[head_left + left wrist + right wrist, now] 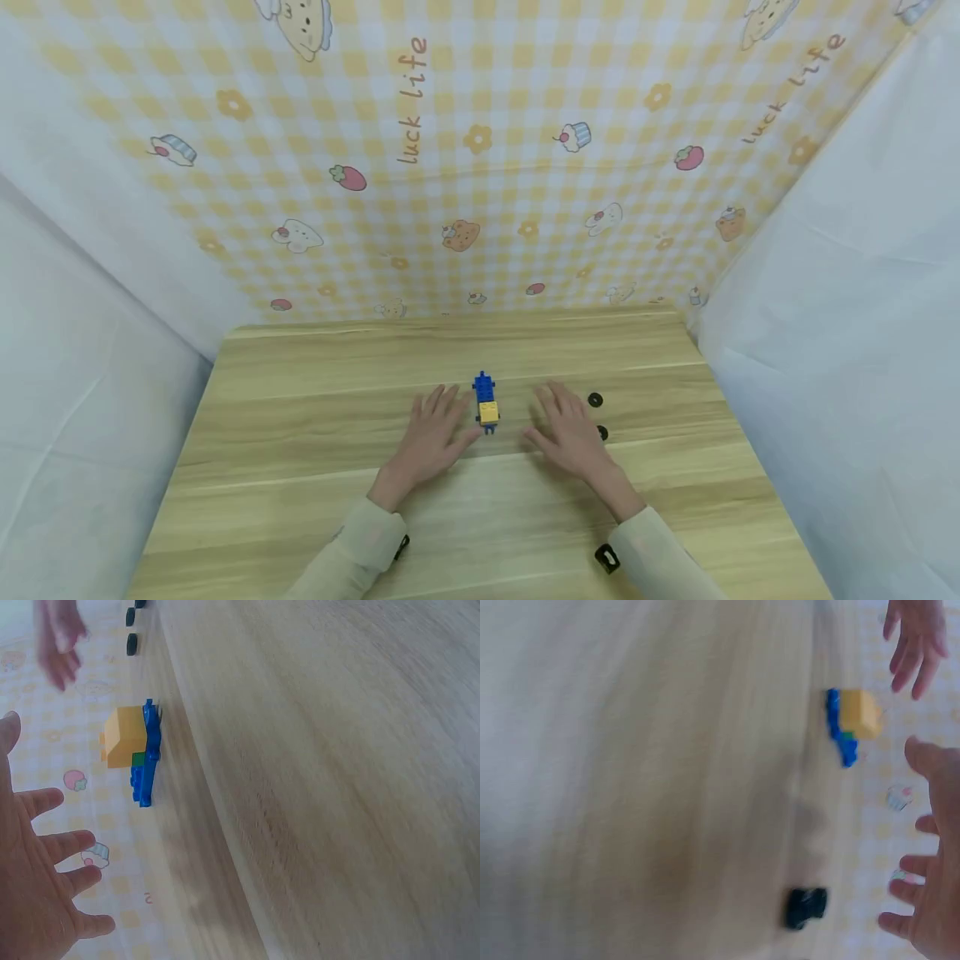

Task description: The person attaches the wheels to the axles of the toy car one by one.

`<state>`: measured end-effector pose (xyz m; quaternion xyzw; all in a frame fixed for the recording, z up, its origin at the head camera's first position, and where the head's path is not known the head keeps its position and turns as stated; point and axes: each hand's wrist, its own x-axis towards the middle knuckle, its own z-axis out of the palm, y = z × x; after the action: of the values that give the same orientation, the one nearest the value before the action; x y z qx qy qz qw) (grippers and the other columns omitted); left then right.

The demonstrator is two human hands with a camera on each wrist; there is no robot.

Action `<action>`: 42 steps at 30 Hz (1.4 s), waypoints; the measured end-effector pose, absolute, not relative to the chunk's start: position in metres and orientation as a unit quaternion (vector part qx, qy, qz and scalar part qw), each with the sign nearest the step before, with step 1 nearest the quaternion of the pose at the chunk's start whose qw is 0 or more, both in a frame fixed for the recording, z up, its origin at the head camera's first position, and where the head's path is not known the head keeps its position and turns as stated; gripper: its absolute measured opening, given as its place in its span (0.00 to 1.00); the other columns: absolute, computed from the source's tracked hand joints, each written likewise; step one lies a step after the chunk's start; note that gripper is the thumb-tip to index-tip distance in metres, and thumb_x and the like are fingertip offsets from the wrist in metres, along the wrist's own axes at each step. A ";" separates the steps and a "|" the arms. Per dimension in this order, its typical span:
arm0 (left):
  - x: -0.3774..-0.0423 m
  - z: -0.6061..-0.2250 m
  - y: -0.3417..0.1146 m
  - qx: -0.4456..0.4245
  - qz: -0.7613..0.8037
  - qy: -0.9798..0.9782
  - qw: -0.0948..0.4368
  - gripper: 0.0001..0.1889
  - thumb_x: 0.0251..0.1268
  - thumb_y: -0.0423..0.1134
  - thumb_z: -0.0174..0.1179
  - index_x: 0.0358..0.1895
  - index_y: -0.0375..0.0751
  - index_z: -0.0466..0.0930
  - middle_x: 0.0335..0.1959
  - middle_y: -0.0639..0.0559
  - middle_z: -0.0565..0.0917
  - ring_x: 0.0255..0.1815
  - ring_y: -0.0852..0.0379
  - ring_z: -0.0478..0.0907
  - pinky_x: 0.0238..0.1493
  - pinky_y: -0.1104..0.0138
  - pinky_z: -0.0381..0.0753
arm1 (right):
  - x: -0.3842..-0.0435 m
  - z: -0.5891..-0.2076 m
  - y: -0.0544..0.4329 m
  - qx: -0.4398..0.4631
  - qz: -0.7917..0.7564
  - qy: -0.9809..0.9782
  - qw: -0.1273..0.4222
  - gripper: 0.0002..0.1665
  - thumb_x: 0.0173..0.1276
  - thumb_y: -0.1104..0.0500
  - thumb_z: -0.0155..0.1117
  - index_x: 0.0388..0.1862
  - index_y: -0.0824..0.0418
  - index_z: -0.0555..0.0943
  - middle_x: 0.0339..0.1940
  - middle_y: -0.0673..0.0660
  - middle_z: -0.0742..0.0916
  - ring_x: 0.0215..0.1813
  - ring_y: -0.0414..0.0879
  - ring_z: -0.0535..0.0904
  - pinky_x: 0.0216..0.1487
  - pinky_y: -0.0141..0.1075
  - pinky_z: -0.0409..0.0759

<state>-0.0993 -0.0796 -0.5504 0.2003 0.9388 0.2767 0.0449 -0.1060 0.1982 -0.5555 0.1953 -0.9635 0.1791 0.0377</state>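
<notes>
Between the two hands stands a toy block vehicle, with a long blue base (484,388) and a yellow block (489,413) on its nearer end. A bit of green shows between yellow and blue in the left wrist view. My left hand (431,437) is just left of the vehicle, fingers spread, holding nothing. On the other side, my right hand (572,435) is also spread and holds nothing. Small black wheels lie beyond the right hand: one wheel (596,400) near its fingertips, another wheel (603,432) partly hidden behind the hand. No wheels show on the base.
The wooden table (300,417) has a back edge against a yellow checked cloth (480,192). White sheets hang at the left (90,350) and right (847,350). Black straps or devices sit at both wrists, one black device (607,558) by the right cuff.
</notes>
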 end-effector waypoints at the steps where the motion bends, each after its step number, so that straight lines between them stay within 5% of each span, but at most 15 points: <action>1: -0.100 -0.551 -0.078 0.202 0.278 0.938 0.047 0.34 0.75 0.59 0.48 0.78 0.48 0.58 0.79 0.38 0.58 0.80 0.33 0.48 0.74 0.32 0.40 | -0.105 -0.559 0.202 0.181 0.172 -0.967 0.041 0.43 0.69 0.41 0.65 0.74 0.63 0.66 0.71 0.69 0.72 0.73 0.64 0.66 0.70 0.61 0.65; 9: -0.105 -0.554 -0.074 0.199 0.279 0.937 0.063 0.36 0.75 0.64 0.43 0.78 0.47 0.57 0.80 0.40 0.56 0.81 0.34 0.46 0.76 0.35 0.37 | -0.099 -0.571 0.219 0.116 0.150 -0.981 0.048 0.36 0.65 0.43 0.69 0.63 0.66 0.75 0.51 0.66 0.81 0.53 0.61 0.77 0.50 0.55 0.77; 23: -0.116 -0.561 -0.058 0.196 0.283 0.936 0.071 0.36 0.76 0.63 0.43 0.79 0.47 0.56 0.79 0.38 0.58 0.80 0.33 0.50 0.76 0.35 0.41 | -0.095 -0.572 0.223 0.075 0.137 -0.988 -0.004 0.28 0.65 0.52 0.68 0.60 0.65 0.76 0.46 0.64 0.82 0.43 0.56 0.79 0.40 0.49 0.81; 31: -0.116 -0.577 -0.043 0.192 0.263 0.943 0.071 0.33 0.72 0.58 0.55 0.74 0.45 0.65 0.74 0.39 0.67 0.75 0.36 0.61 0.73 0.38 0.57 | -0.090 -0.574 0.226 0.082 0.136 -0.987 -0.009 0.16 0.66 0.58 0.68 0.51 0.62 0.81 0.40 0.58 0.82 0.39 0.50 0.79 0.34 0.41 0.80; 38: -0.121 -0.583 -0.035 0.175 0.272 0.945 0.044 0.26 0.70 0.50 0.60 0.68 0.44 0.73 0.69 0.40 0.72 0.71 0.40 0.67 0.66 0.42 0.69 | -0.090 -0.573 0.221 0.093 0.187 -0.978 0.006 0.19 0.68 0.57 0.68 0.54 0.63 0.81 0.45 0.60 0.82 0.37 0.47 0.79 0.34 0.41 0.81; 42: -0.124 -0.587 -0.034 0.164 0.293 0.942 0.026 0.23 0.68 0.48 0.64 0.61 0.43 0.77 0.64 0.41 0.74 0.66 0.40 0.71 0.62 0.44 0.72 | -0.091 -0.572 0.214 0.068 0.290 -0.954 -0.028 0.19 0.69 0.59 0.65 0.56 0.66 0.82 0.45 0.60 0.81 0.37 0.44 0.76 0.35 0.34 0.79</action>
<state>-0.1239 -0.0337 -0.5866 0.1637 0.9417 0.2927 0.0260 -0.0906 0.2136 -0.5718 0.0677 -0.9542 0.2901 -0.0285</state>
